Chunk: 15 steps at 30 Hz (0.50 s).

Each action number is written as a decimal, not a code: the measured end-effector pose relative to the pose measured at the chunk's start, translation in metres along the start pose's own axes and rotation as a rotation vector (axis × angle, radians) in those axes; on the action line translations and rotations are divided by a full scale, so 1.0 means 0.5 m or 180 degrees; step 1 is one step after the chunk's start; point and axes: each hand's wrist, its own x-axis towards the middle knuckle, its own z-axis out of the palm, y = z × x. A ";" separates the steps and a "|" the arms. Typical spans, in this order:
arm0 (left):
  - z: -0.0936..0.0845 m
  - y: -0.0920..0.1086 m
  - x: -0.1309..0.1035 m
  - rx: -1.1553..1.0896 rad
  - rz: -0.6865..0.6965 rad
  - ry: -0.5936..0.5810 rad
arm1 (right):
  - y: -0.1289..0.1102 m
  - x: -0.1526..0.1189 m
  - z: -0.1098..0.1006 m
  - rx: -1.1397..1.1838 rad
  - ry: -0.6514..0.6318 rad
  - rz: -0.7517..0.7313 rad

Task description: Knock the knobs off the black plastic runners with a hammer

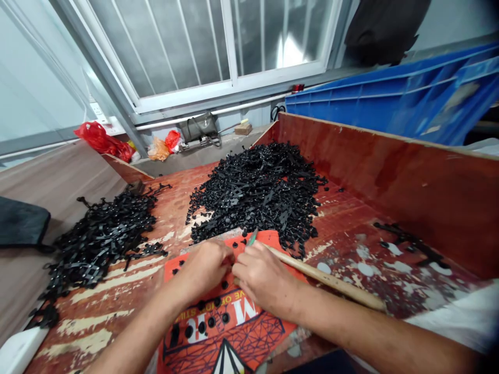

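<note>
My left hand (206,267) and my right hand (265,272) meet over an orange-red printed sheet (249,337). The left fingers are pinched together, and whatever is between them is hidden. In my right hand is a thin green piece (252,238), which pokes up past the knuckles; its lower part cannot be seen. Small round black parts (211,322) lie scattered on the sheet around my hands. Just beyond the sheet rises a large heap of black plastic parts (257,189). A wooden stick (331,280) runs under my right forearm.
Another pile of black parts (105,234) is at left. A reddish wooden board (390,171) walls the right side, with a blue crate (370,101) behind it. Black strips (413,244) lie at right. Red plastic bags (105,143) sit at the back left.
</note>
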 end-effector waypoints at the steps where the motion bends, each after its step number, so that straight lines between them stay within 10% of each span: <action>1: 0.005 0.002 0.002 0.0133 0.0054 -0.0014 | -0.008 0.006 0.009 0.0012 -0.0020 0.0020; 15: 0.011 0.016 -0.021 -0.0083 -0.0129 -0.0028 | -0.019 -0.046 -0.004 0.0744 -0.0048 0.0621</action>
